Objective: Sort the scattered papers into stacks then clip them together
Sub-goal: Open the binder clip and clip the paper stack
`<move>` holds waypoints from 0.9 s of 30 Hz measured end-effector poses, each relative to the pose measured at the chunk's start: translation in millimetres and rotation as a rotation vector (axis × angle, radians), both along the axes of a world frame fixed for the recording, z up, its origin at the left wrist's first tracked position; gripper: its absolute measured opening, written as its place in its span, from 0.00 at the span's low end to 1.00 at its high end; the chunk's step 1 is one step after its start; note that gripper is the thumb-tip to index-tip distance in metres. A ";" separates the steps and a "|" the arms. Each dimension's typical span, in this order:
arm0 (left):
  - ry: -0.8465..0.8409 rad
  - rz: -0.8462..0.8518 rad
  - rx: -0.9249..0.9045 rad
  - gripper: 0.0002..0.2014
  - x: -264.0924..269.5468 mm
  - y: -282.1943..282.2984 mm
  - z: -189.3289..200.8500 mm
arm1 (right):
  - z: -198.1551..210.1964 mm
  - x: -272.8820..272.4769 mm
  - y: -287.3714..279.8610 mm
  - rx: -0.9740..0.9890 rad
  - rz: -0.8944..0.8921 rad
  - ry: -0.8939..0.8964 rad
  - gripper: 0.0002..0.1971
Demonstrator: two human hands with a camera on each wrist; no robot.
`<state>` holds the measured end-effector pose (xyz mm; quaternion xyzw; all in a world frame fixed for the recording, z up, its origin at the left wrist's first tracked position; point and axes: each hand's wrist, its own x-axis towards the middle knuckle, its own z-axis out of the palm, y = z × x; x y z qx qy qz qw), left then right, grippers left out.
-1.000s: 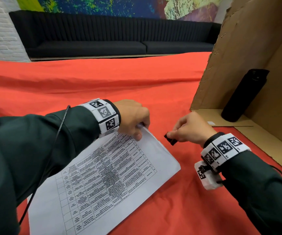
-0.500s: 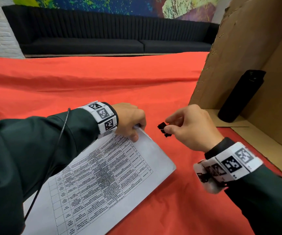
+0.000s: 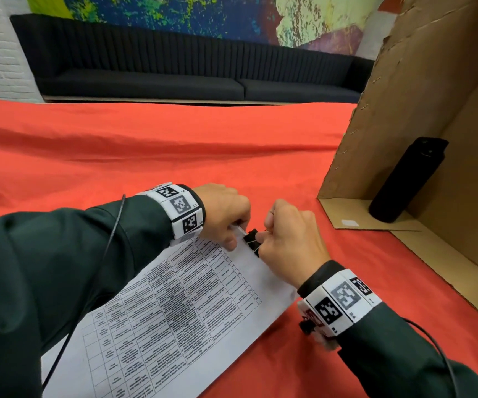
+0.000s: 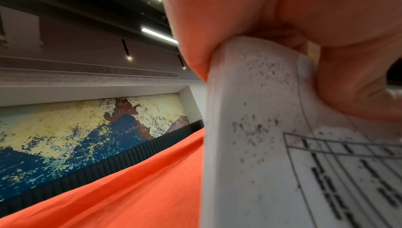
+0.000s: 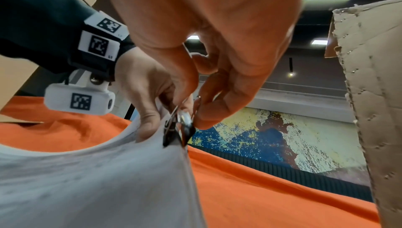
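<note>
The stack of papers (image 3: 174, 320) lies on the red cloth (image 3: 146, 150), its printed table facing up, with the far corner lifted off the cloth. The left hand (image 3: 223, 214) pinches that raised corner — thumb on top, fingers curled beneath, as the left wrist view shows close up. The right hand (image 3: 289, 239) pinches a black binder clip (image 3: 251, 239) by its wire levers, and the clip sits over the edge of the stack just beside the left thumb. From the right wrist view the clip's black body (image 5: 174, 132) straddles the paper edge (whether it has closed fully on the sheets I cannot tell). The two hands are close together, almost touching at the clip.

To the right stands an open cardboard box (image 3: 421, 110) on its side, with a black bottle (image 3: 404, 179) upright inside it — well apart from the papers. A dark sofa (image 3: 174, 70) runs along the far wall.
</note>
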<state>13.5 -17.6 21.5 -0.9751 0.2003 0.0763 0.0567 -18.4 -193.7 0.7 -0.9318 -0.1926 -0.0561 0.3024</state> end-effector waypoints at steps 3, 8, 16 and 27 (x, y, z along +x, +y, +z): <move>-0.011 0.004 -0.016 0.14 -2.3 2.3 2.1 | 0.7 9.4 2.7 -0.018 -0.005 0.027 0.14; -0.016 0.001 -0.058 0.15 -4.8 -0.4 3.1 | 5.0 27.7 -0.3 -0.031 0.037 0.120 0.22; 0.083 0.029 -0.179 0.29 -2.0 3.3 5.8 | 3.3 48.2 -2.3 0.154 0.152 0.282 0.28; 0.102 0.286 -0.823 0.37 6.0 37.0 -16.5 | -2.2 51.5 -4.6 0.348 0.211 0.620 0.02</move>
